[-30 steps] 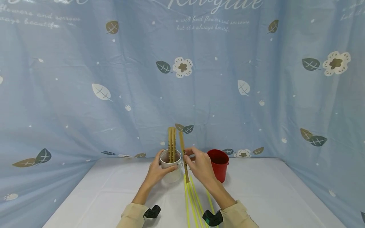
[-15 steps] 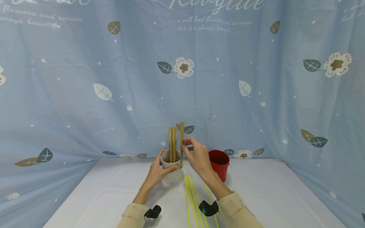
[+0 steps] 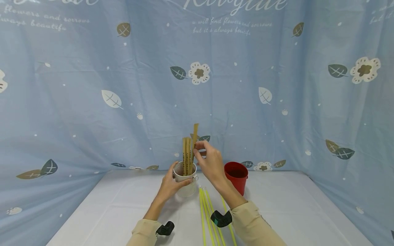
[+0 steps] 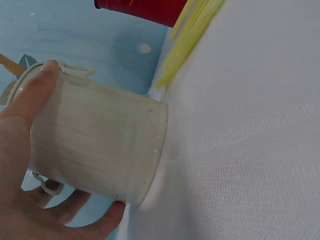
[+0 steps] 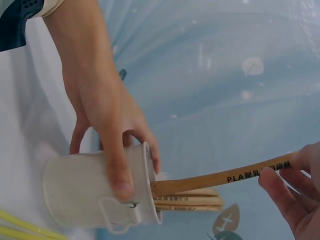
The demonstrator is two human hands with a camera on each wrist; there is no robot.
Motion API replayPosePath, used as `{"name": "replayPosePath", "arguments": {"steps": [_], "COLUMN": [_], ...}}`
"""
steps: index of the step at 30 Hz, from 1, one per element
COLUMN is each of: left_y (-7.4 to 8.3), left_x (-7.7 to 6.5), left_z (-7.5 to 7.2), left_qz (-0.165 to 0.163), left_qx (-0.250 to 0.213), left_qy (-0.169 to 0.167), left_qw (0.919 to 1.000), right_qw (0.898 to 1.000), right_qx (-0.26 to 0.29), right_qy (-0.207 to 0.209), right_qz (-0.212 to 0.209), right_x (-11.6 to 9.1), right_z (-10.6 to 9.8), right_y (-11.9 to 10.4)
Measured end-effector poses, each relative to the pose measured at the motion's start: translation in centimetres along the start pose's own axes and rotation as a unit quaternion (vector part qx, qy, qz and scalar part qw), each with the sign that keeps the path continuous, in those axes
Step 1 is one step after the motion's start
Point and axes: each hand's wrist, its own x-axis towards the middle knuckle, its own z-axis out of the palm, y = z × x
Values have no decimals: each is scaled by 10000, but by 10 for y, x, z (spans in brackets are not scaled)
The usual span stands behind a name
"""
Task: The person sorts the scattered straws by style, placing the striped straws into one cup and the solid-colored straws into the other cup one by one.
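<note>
My left hand [image 3: 168, 187] grips a small white metal bucket [image 3: 186, 190] with thumb and fingers around its side near the rim. In the left wrist view the bucket [image 4: 100, 135] stands on the cloth. Several brown paper-wrapped straws [image 3: 186, 153] stand upright in it. My right hand [image 3: 213, 164] pinches one more paper-wrapped straw [image 3: 195, 132] between thumb and fingertips. This straw is slightly tilted, and its lower end is inside the bucket's mouth. Dark lettering beginning "PLA" shows on the held straw [image 5: 215, 180] in the right wrist view.
A red bucket [image 3: 237, 178] stands right of the white one, partly behind the right forearm. Several long thin yellow sticks [image 3: 208, 218] lie on the white tablecloth [image 3: 286, 205] between the forearms. A blue patterned curtain [image 3: 147, 85] hangs behind the table.
My right hand has lifted the held straw from above the yellow sticks, turned it upright and moved it left into the bucket's mouth. My left hand stays on the bucket.
</note>
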Motion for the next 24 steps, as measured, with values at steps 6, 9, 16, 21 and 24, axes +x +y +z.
{"name": "replayPosePath", "arguments": {"steps": [6, 9, 16, 21, 24], "left_y": [0, 0, -1, -2, -3], "left_x": [0, 0, 0, 0, 1], "left_z": [1, 1, 2, 2, 3], "left_qz": [2, 5, 18, 60, 97], "left_qx": [35, 73, 95, 146, 177], "left_qy": [23, 17, 37, 25, 39], "left_qw": [10000, 10000, 9999, 9999, 9998], "right_qw": [9999, 9997, 9993, 9990, 9986], "right_qx": [-161, -208, 44, 13, -134], "right_qy": [35, -21, -229, -357, -401], "right_qz": [-24, 81, 284, 271, 314], "right_x": [-2, -6, -13, -18, -21], "right_z": [7, 11, 23, 32, 36], "right_y": [5, 9, 19, 26, 29]}}
